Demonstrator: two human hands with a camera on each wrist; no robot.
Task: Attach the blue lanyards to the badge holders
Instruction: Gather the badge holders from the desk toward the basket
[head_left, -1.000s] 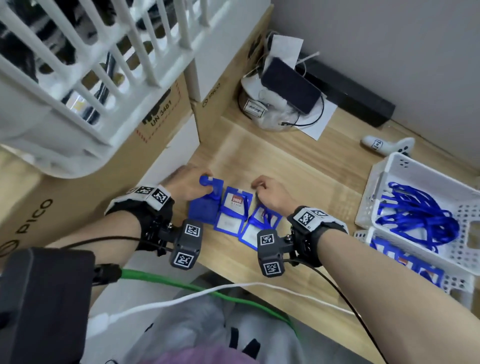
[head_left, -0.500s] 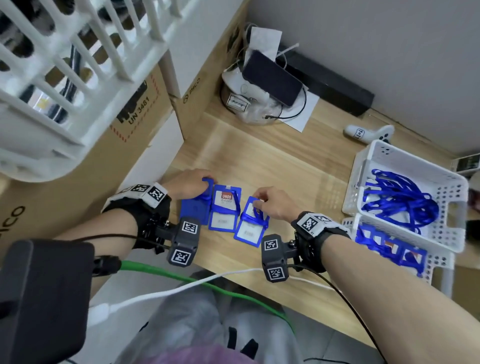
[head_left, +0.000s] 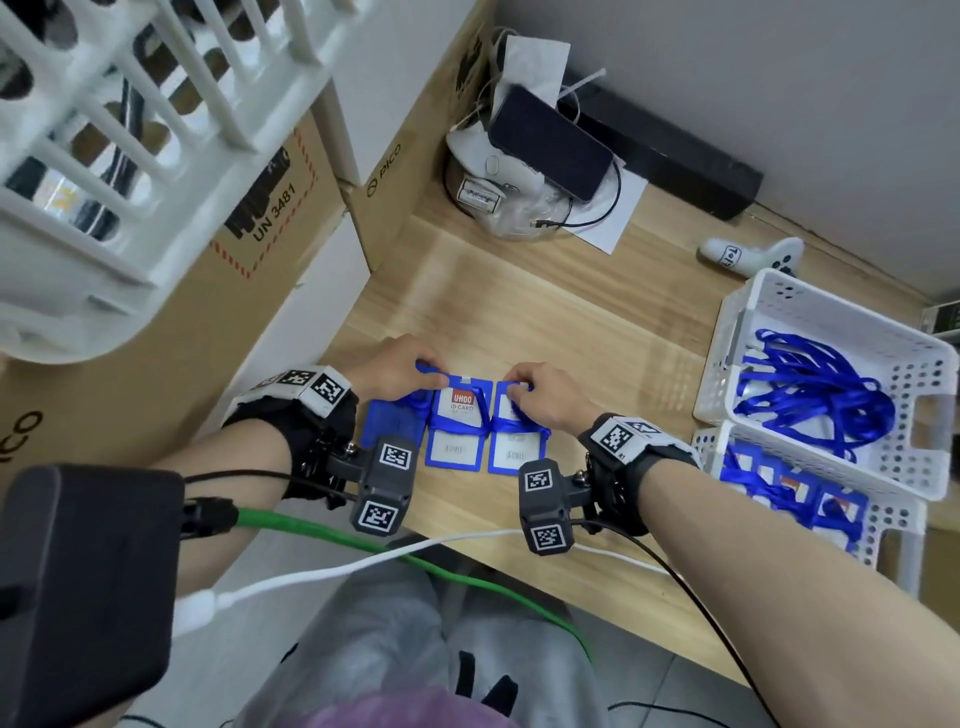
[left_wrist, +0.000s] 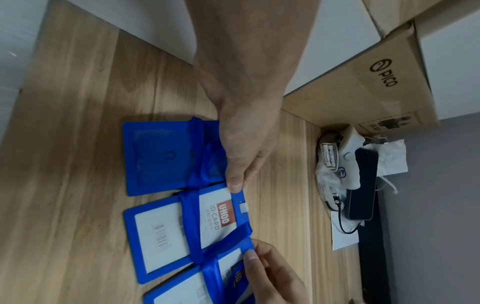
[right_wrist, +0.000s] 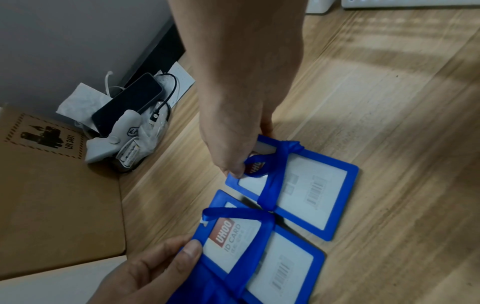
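Three blue badge holders lie side by side near the wooden table's front edge, each wrapped in a blue lanyard. My left hand (head_left: 423, 374) pinches the top edge of the left holder (head_left: 389, 423), and its thumb (left_wrist: 235, 183) reaches the corner of the middle holder (head_left: 457, 431). My right hand (head_left: 514, 387) pinches the top edge of the right holder (head_left: 514, 447), thumb (right_wrist: 235, 170) on top, by the lanyard loop (right_wrist: 259, 162). The left holder (left_wrist: 161, 156) shows its plain back. The middle holder (right_wrist: 272, 257) shows a red-labelled card.
A white basket (head_left: 779, 291) of loose blue lanyards (head_left: 810, 395) stands at the right, overlapping a second basket (head_left: 883, 525) of holders with lanyards. Cardboard boxes (head_left: 395, 171) wall off the left. A phone (head_left: 550, 140) and a white controller (head_left: 748, 254) lie at the back.
The holders, askew a second ago, now lie square in a row. My right hand has turned the right holder in beside the middle one; my left has shifted right along the top edges.
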